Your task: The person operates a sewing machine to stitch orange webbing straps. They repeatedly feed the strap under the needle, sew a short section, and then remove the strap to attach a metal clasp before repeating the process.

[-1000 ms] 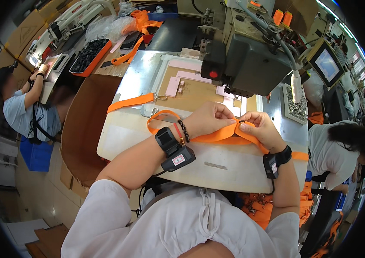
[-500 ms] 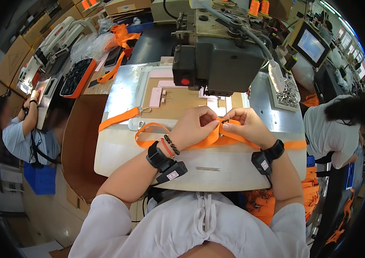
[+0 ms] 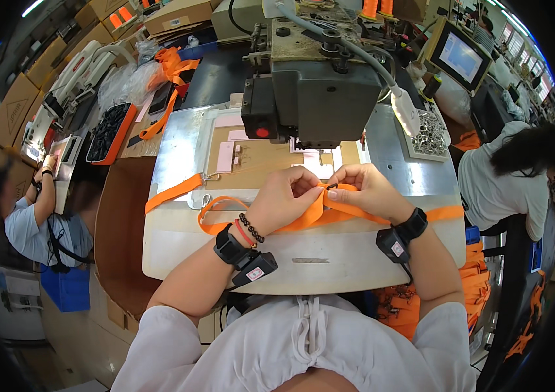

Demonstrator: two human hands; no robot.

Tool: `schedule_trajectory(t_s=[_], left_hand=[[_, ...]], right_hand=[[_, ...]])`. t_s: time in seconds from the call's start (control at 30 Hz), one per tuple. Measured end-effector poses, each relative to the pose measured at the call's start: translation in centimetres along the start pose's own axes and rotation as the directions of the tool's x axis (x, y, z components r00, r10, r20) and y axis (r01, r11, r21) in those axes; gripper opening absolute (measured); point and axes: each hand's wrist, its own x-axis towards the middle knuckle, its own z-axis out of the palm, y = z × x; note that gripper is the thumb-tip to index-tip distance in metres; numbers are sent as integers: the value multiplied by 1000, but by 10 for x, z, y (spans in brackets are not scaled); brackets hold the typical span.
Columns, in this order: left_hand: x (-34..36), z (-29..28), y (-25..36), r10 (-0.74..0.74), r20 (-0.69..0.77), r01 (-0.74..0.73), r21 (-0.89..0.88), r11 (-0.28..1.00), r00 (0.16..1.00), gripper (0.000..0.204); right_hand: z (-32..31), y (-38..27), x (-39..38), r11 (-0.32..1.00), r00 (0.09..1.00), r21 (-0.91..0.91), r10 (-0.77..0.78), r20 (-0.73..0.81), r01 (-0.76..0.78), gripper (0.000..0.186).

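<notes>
An orange webbing strap (image 3: 315,210) is pinched between my two hands at the front of the machine table. My left hand (image 3: 284,201) has thumb and fingers closed on a fold of it. My right hand (image 3: 372,195) grips the strap just beside, at a small black buckle (image 3: 332,187) that shows between the fingertips. Part of the strap loops out left of my left wrist, and a length runs right past my right wrist. Further left lies a flat orange strap end (image 3: 174,192) with a metal snap hook (image 3: 211,177). A second metal hook (image 3: 206,200) lies near the loop.
A dark sewing machine head (image 3: 320,91) overhangs the metal plate beyond my hands. At its right are a lamp (image 3: 405,112), a tray of metal hooks (image 3: 429,134) and a screen (image 3: 458,57). An orange bin of black parts (image 3: 113,134) stands left. People sit on both sides.
My view has shifted slightly, so the machine sits a little further left. Both hands keep their pinch on the strap, with the fingertips only slightly changed around the buckle.
</notes>
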Motion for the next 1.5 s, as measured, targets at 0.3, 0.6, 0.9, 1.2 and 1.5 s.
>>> schedule_trajectory(t_s=[0.3,0.6,0.9,1.2,1.5], left_hand=[[10,1,-17,-33,-37,29,-94,995,999,22],[27,-5,2,-57,-182,66,47,997,982,27],[14,-2,5,3,-167,13,98,995,986,25],[13,0,15,116,-181,-81,192,978,977,19],[7,-3,29,143,-187,-105,198,974,972,17]], right_hand=[[26,-18,-21,791,945,-526,-313,90,312,14],[122,-29,-26,967,934,-8,248,256,-254,53],[146,0,-27,705,899,572,236,369,-420,36],[155,-3,-33,570,883,678,235,407,-464,35],[160,6,-26,671,940,670,127,318,-317,33]])
